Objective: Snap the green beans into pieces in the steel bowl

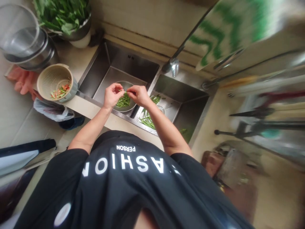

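Green beans [123, 101] in two places
Short pieces [121, 103] lie heaped in a round bowl [132, 103]; long, slender pods [147, 120] in the right sink basin [175, 107].

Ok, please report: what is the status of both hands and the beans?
Left hand and right hand close together, apparently pinching a bean over bowl. Short bean pieces in bowl, longer beans in right basin. Faucet beyond, apart from hands.

**Crowded to Left and Right**

At upper left, leafy greens [64, 14] heaped above the rim of a bowl [82, 31], with a pale container [82, 42] beneath. Just beside, stacked metal basins [46, 58], with a clear round vessel [16, 19] above. Lower down, a crumpled pink item [25, 81] and a white plastic bag [49, 109]. At upper right, a green-and-white zigzag sheet [228, 28], blurred; below, long dark utensils [252, 113], too smeared to identify.
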`<state>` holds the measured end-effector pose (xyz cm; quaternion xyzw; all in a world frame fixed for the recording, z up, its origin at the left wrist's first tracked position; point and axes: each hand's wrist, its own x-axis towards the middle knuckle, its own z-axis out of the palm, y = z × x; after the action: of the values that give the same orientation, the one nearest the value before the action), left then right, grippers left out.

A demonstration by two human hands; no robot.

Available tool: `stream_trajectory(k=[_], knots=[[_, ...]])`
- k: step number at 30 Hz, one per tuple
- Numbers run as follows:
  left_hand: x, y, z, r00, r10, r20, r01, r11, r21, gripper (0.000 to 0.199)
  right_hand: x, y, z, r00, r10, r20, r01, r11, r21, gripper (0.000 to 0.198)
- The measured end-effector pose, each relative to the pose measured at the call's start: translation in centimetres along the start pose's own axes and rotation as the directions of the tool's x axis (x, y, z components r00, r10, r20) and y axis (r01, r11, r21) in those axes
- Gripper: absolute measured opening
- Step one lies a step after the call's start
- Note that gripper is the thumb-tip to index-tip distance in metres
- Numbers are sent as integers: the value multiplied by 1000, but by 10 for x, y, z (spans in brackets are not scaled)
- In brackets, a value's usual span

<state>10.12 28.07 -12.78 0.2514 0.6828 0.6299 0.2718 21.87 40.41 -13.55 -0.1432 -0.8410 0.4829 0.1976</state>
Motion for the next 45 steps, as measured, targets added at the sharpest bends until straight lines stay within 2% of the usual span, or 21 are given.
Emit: stream_trajectory(k=[3,6,11,15,20,23,26,28,29,32,33,34,35,36,38,40,43,44,45], knots=[[2,-1,3,993,-99,-64,92,991,-102,40,-5,-5,10,989,8,-148,-10,1000,-11,17],[1,0,1,991,-120,-65,112,987,-111,44,-11,-7,24,973,34,-230,-36,999,-6,18],[-2,6,-4,999,-46,-30,46,999,3,37,-15,-6,35,992,28,-121,-27,1000,16,16],[-5,9,-7,998,-44,52,41,998,53,34,-16,-7,36,994,3,-110,0,1000,28,14],[-6,9,-12,998,-8,59,2,995,103,32,-16,-6,34,997,-39,-70,42,998,48,12],[-4,8,-14,997,-10,80,-1,990,138,31,-16,-7,31,998,-5,-57,10,997,76,12],[-3,9,-12,998,-6,64,-2,991,133,29,-16,-12,31,991,92,-101,-76,985,154,12],[-3,10,-9,1000,-2,26,-1,995,104,29,-14,-15,33,967,221,-127,-177,941,290,13],[-3,10,-6,1000,-6,13,5,996,88,30,-12,-16,35,946,304,-116,-240,891,385,15],[-2,11,0,999,-40,-13,41,998,49,28,-4,-12,41,846,533,11,-416,647,639,23],[-2,11,1,998,-54,-34,55,998,34,27,-1,-8,43,809,586,40,-454,580,677,26],[0,10,2,996,-65,-67,67,997,24,25,2,-4,44,778,627,39,-481,554,680,27],[2,8,2,992,-71,-104,74,997,28,23,5,1,44,762,647,15,-504,579,641,28],[4,6,2,988,-75,-133,83,995,56,21,8,6,43,767,642,-20,-528,648,549,27],[12,-2,-1,985,-100,-140,126,973,193,17,11,16,40,806,588,-72,-551,789,272,20],[24,-13,-5,982,-157,-107,186,905,383,12,13,25,31,842,534,-80,-532,845,47,9],[44,-37,-12,969,-238,-72,233,769,595,10,9,44,6,852,490,-186,-498,867,7,9],[49,-46,-14,966,-253,-58,231,738,634,11,5,53,-5,839,481,-253,-493,870,19,14],[54,-55,-16,963,-266,-46,229,716,659,13,-1,65,-17,804,494,-330,-512,858,36,19]])
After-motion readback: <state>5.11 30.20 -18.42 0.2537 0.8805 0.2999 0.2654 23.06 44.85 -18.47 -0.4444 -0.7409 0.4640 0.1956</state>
